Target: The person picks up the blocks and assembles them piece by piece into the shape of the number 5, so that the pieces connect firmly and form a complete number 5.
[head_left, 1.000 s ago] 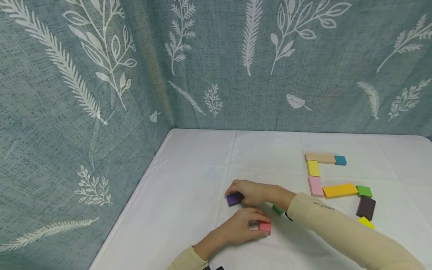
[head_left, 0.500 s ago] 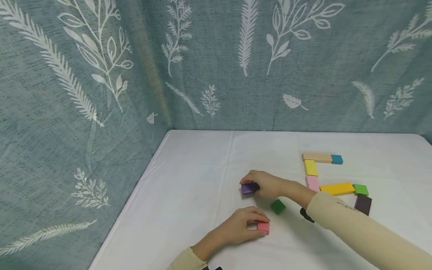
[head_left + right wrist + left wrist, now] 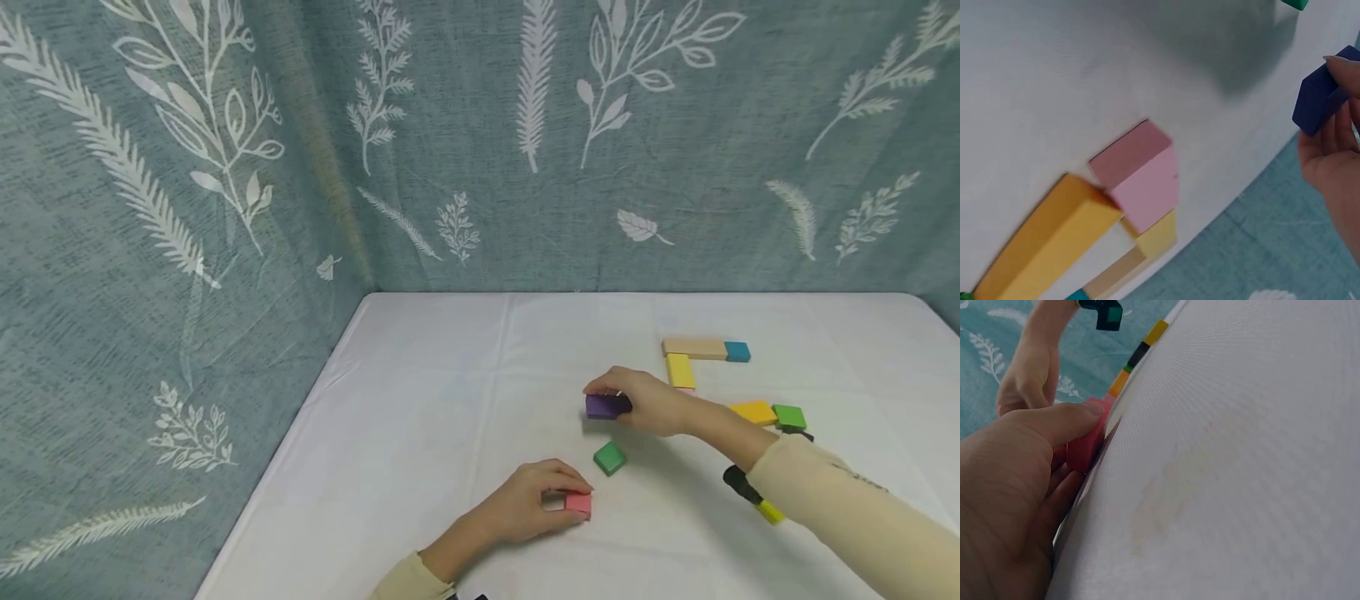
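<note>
My left hand [image 3: 521,504] pinches a small coral-red block [image 3: 578,503] between thumb and fingers, low over the white table. The same red block [image 3: 1087,445] shows close up in the left wrist view, my thumb along its upper side. Further back, my right hand [image 3: 658,405] holds a purple block [image 3: 602,407] by its ends, raised with a shadow beneath. In the right wrist view thumb and fingers grip this purple block [image 3: 1317,99]. Between the two hands a dark green block [image 3: 610,458] lies on the cloth.
At right, a tan block [image 3: 693,348], a blue one [image 3: 737,352], a yellow one [image 3: 680,372], a pink one [image 3: 1147,181], an orange one [image 3: 753,412] and a light green one [image 3: 789,417] form a bent line. My right forearm covers part of it. Another yellow block [image 3: 770,512] peeks out below.
My right hand has lifted the purple block and carried it right and slightly back, uncovering the green block. My left hand stays on the red block. The head view has shifted slightly.
</note>
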Demonstrator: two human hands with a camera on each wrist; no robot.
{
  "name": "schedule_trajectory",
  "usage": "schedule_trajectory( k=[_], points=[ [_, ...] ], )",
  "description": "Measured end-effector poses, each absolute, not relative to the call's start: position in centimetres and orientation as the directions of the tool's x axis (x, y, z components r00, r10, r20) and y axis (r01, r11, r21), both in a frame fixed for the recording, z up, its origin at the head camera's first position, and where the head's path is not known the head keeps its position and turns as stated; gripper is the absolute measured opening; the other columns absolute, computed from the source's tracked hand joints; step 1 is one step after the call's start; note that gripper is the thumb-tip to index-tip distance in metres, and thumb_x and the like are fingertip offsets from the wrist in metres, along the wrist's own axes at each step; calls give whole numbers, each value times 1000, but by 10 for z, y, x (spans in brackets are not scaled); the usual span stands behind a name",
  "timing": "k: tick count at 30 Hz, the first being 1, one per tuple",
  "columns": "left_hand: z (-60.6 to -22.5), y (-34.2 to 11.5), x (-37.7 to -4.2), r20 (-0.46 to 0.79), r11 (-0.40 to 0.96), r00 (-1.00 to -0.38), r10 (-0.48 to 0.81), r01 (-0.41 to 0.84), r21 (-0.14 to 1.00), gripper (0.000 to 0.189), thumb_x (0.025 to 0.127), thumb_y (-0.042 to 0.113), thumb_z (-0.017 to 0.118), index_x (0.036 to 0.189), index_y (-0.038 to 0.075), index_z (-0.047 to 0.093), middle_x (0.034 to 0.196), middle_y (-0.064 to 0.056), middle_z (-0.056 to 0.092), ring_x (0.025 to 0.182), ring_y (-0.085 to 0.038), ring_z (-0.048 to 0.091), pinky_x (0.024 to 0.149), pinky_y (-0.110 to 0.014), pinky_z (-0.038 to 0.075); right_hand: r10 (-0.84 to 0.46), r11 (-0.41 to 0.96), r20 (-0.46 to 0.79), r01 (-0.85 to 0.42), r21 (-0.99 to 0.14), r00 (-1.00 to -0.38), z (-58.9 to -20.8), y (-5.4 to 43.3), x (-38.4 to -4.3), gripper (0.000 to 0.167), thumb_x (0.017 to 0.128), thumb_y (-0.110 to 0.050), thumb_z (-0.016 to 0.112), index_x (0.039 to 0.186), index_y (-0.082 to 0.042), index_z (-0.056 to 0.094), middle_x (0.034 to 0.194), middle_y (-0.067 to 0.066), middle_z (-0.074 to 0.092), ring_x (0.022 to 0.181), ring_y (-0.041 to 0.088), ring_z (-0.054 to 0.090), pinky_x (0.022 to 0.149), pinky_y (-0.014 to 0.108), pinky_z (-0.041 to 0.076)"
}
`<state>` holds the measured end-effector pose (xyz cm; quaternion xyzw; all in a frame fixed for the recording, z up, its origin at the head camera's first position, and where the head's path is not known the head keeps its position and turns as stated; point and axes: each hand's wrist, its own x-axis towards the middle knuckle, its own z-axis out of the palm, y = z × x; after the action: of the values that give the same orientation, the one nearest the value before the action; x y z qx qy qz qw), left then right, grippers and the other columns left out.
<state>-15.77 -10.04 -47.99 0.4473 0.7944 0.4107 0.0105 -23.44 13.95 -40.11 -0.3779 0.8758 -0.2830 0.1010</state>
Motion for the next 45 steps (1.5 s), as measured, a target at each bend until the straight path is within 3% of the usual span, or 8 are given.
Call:
schedule_trajectory(
  k=[21, 32, 45],
  points=[
    [-482, -99, -155, 316, 277, -629, 710, 662, 696, 27, 83, 12, 76, 108, 7, 71, 107, -1, 64, 102, -6, 57, 87, -18, 44, -619, 634, -12, -490, -598, -786, -417, 211, -183, 46, 79, 5, 73, 122, -5, 59, 119, 8, 59, 107, 27, 54, 91, 45, 45],
    [-482, -98, -156, 315, 286, -642, 699, 654, 700, 26, 82, 11, 76, 107, 6, 71, 107, -1, 64, 103, -8, 57, 89, -20, 44, -621, 627, -27, -476, -616, -783, -431, 226, -159, 48, 77, 0, 75, 121, -6, 58, 120, 8, 59, 110, 28, 54, 91, 46, 45],
    [-477, -94, -157, 310, 288, -655, 689, 641, 712, 26, 81, 10, 77, 106, 6, 71, 106, -2, 65, 103, -9, 58, 90, -23, 45, -614, 654, -6, -505, -563, -789, -439, 242, -141, 49, 76, 2, 73, 121, -6, 59, 116, 0, 59, 108, 19, 55, 89, 41, 48]
  ],
)
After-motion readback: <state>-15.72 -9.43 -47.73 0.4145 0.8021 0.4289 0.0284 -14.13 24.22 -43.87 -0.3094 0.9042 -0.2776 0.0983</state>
